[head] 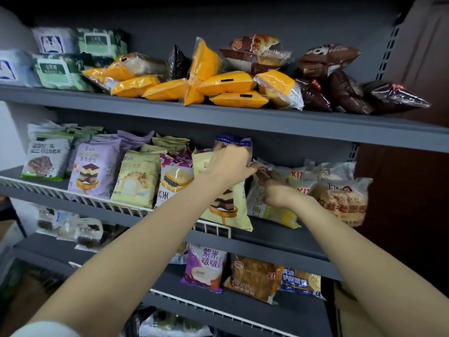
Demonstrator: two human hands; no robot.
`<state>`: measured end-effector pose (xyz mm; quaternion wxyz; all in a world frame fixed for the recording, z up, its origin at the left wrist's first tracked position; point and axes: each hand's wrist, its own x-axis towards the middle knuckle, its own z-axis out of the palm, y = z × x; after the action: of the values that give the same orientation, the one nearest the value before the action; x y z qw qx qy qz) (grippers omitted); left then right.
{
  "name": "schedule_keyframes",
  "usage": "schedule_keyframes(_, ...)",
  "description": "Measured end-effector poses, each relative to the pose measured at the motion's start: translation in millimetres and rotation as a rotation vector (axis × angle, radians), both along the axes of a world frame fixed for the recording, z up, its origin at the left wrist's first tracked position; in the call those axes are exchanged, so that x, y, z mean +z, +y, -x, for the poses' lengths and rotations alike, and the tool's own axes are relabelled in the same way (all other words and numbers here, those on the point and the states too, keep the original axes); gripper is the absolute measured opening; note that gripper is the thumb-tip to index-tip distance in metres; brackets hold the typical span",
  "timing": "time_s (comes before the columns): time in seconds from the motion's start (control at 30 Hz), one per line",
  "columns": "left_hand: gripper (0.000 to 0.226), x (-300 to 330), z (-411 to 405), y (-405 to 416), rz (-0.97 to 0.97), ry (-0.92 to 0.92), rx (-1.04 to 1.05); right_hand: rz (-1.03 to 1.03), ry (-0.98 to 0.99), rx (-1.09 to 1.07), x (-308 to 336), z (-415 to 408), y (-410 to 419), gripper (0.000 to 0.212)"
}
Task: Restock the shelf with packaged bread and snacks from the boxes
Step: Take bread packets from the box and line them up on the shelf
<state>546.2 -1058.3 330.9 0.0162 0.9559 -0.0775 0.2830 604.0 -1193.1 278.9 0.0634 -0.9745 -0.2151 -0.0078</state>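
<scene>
- Right now both of the person's arms reach up to the middle shelf (279,235) of a grey rack.
- Its left hand (229,164) has its fingers curled over the top of an upright pale yellow bread packet (227,210), which stands on that shelf at the end of a white wire rail (121,206); a purple-topped packet (233,139) rises just behind the hand.
- Its right hand (277,193) pinches the clear wrapper of a bread packet (264,205) just beside the yellow one, fingers bent into the plastic.
- Further right on that shelf lie more clear-wrapped loaves (340,200), touching one another.
- To the left, standing packets fill the row: a purple cake packet (93,166), a cream one (137,178), a purple rice one (176,178).
- Up on the top shelf (218,117) lie orange packets (226,85) in a loose pile, with dark brown packets (345,93) to their right.
- On the shelf below stand a purple packet (205,268) and an orange-brown one (255,278), side by side.
</scene>
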Motion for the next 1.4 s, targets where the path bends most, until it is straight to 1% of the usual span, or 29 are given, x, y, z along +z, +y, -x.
schedule_keyframes(0.07, 0.029, 1, -4, -1, -0.001, -0.017, 0.029, -0.342, -0.033, 0.062, 5, 9, -5, 0.075)
schedule_keyframes(0.1, 0.03, 2, -5, -1, 0.007, -0.031, 0.047, -0.533, 0.01, 0.114, 8, 17, -7, 0.072)
schedule_keyframes(0.13, 0.031, 3, -6, -1, 0.016, -0.045, 0.063, -0.672, 0.109, 0.177, 12, 29, -8, 0.069)
schedule_keyframes(0.17, 0.031, 5, -5, -1, 0.035, -0.056, 0.072, -0.721, 0.221, 0.222, 14, 39, -5, 0.069)
schedule_keyframes(0.2, 0.031, 7, -5, -1, 0.077, -0.055, 0.068, -0.705, 0.284, 0.252, 13, 47, 1, 0.07)
schedule_keyframes(0.23, 0.031, 8, -5, -2, 0.141, -0.045, 0.048, -0.693, 0.29, 0.26, 8, 49, 10, 0.066)
schedule_keyframes(0.27, 0.03, 9, -5, -1, 0.221, -0.033, 0.017, -0.712, 0.239, 0.249, 1, 46, 18, 0.056)
schedule_keyframes(0.33, 0.031, 10, -6, 6, 0.372, -0.037, -0.064, -0.832, 0.123, 0.187, -9, 39, 34, 0.043)
schedule_keyframes(0.37, 0.031, 10, -6, 13, 0.416, -0.057, -0.097, -0.905, 0.107, 0.143, -12, 36, 39, 0.035)
schedule_keyframes(0.4, 0.032, 7, -7, 22, 0.42, -0.072, -0.115, -0.98, 0.108, 0.089, -16, 33, 43, 0.027)
schedule_keyframes(0.43, 0.038, 4, -7, 32, 0.389, -0.07, -0.116, -1.062, 0.131, 0.036, -20, 30, 45, 0.025)
schedule_keyframes(0.5, 0.056, -5, -8, 54, 0.303, 0.001, -0.092, -1.188, 0.189, -0.048, -30, 24, 52, 0.028)
schedule_keyframes(0.57, 0.074, -16, -6, 70, 0.172, 0.118, -0.049, -1.212, 0.216, -0.063, -40, 19, 60, 0.035)
schedule_keyframes(0.6, 0.083, -24, -6, 75, 0.074, 0.165, -0.029, -1.212, 0.235, -0.069, -44, 17, 64, 0.034)
schedule_keyframes(0.63, 0.093, -31, -7, 79, -0.02, 0.201, -0.018, -1.195, 0.259, -0.081, -48, 15, 68, 0.03)
schedule_keyframes(0.67, 0.103, -38, -9, 80, -0.096, 0.235, -0.011, -1.124, 0.255, -0.091, -52, 14, 70, 0.029)
schedule_keyframes(0.7, 0.112, -44, -11, 81, -0.152, 0.269, -0.004, -0.995, 0.212, -0.071, -54, 15, 72, 0.033)
schedule_keyframes(0.73, 0.118, -50, -14, 80, -0.191, 0.296, 0.005, -0.815, 0.14, -0.04, -55, 16, 72, 0.038)
schedule_keyframes(0.77, 0.121, -54, -17, 79, -0.215, 0.309, 0.015, -0.627, 0.038, -0.019, -56, 16, 71, 0.041)
schedule_keyframes(0.83, 0.121, -60, -21, 74, -0.231, 0.307, 0.031, -0.28, -0.261, -0.041, -51, 18, 68, 0.043)
schedule_keyframes(0.87, 0.12, -61, -23, 70, -0.237, 0.304, 0.033, -0.178, -0.405, -0.051, -46, 22, 65, 0.042)
schedule_keyframes(0.93, 0.117, -62, -24, 63, -0.276, 0.304, 0.04, -0.059, -0.645, -0.058, -38, 22, 53, 0.041)
schedule_keyframes(0.97, 0.118, -62, -25, 60, -0.304, 0.31, 0.049, -0.013, -0.728, -0.075, -36, 22, 46, 0.043)
schedule_keyframes(1.03, 0.12, -62, -28, 56, -0.349, 0.33, 0.069, 0.036, -0.8, -0.128, -40, 15, 33, 0.054)
schedule_keyframes(1.17, 0.124, -61, -29, 53, -0.37, 0.356, 0.089, 0.085, -0.622, -0.211, -42, 0, 15, 0.077)
schedule_keyframes(1.2, 0.125, -60, -28, 53, -0.372, 0.355, 0.09, 0.088, -0.531, -0.221, -41, -4, 12, 0.075)
schedule_keyframes(1.27, 0.126, -61, -27, 53, -0.373, 0.347, 0.091, 0.048, -0.332, -0.199, -34, -11, 7, 0.065)
schedule_keyframes(1.33, 0.125, -60, -26, 52, -0.367, 0.342, 0.09, 0.048, -0.204, -0.156, -20, -16, 5, 0.058)
schedule_keyframes(1.4, 0.125, -59, -24, 51, -0.363, 0.343, 0.09, 0.068, -0.082, -0.092, -6, -22, 4, 0.058)
